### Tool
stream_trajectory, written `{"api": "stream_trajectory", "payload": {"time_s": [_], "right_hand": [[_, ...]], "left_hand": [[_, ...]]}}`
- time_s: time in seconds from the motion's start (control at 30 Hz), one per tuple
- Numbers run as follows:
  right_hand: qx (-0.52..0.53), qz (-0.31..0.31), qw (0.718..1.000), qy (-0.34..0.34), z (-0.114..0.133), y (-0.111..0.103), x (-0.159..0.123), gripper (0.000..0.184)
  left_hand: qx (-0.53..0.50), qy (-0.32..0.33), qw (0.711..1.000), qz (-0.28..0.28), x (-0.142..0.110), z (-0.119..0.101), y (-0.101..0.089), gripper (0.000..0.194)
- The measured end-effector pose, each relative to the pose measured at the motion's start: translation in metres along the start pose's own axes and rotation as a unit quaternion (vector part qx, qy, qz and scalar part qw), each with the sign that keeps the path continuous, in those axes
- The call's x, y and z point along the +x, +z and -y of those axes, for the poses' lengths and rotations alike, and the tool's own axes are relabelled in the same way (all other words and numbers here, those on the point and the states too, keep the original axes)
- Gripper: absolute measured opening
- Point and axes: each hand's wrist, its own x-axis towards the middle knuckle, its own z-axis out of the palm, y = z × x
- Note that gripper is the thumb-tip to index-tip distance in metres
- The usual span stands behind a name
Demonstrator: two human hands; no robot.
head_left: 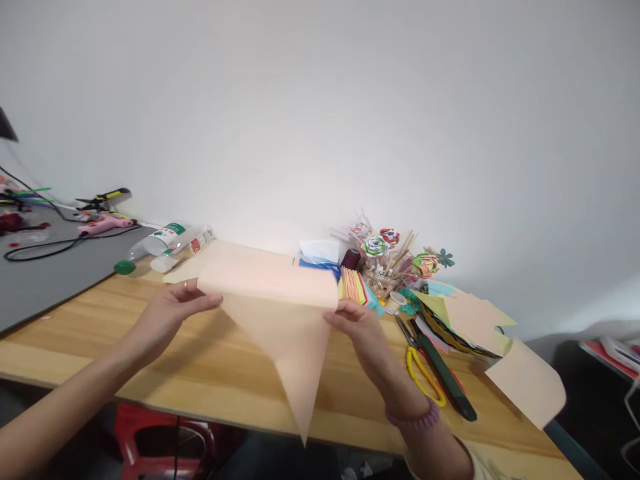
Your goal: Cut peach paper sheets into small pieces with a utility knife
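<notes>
Head view: left hand and right hand pinch folded peach paper sheet. Fingers grasp its opposite corners above wooden desk. Yellow-handled scissors lie just right.

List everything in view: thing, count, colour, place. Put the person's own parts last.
paper sheet: one, peach, held above the table
table: one, light wood, across the middle
scissors: one pair, yellow handles, right of the sheet
paper flowers: several, mixed colours, by the wall
coloured paper stack: one, mixed, behind the sheet
bottle: one, clear with green label, lying at left
green cap: one, beside the bottle
glue gun: one, pink, far left
stool: one, red, under the table
left hand: grips the sheet's left edge
right hand: grips the right edge
</notes>
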Motion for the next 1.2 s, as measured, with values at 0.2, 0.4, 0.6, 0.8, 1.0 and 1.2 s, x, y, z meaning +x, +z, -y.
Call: {"api": "stream_trajectory", "payload": {"time_s": [0.2, 0.4, 0.6, 0.8, 1.0, 1.2], "right_hand": [[-0.239, -0.063, 0.938, -0.243, 0.035, -0.029, -0.028, 0.009], [-0.476, 0.049, 0.831, -0.283, -0.044, -0.031, -0.054, 0.026], [-0.509, 0.109, 0.823, -0.228, -0.086, -0.032, -0.072, 0.045], [-0.523, 0.159, 0.811, -0.207, -0.087, -0.04, -0.081, 0.05], [-0.499, 0.152, 0.827, -0.21, -0.087, -0.04, -0.081, 0.045], [-0.488, 0.148, 0.833, -0.217, -0.079, -0.035, -0.076, 0.04]], "left_hand": [[0.14, 0.266, 0.952, 0.064, -0.002, -0.018, 0.004, 0.025], [0.363, 0.403, 0.802, 0.248, -0.011, 0.044, 0.003, 0.023], [0.494, 0.356, 0.731, 0.308, -0.018, 0.076, -0.003, 0.037], [0.525, 0.289, 0.715, 0.361, -0.022, 0.063, -0.016, 0.049], [0.539, 0.292, 0.713, 0.34, -0.025, 0.06, -0.021, 0.037], [0.557, 0.294, 0.73, 0.263, -0.03, 0.059, -0.015, 0.025]]}}
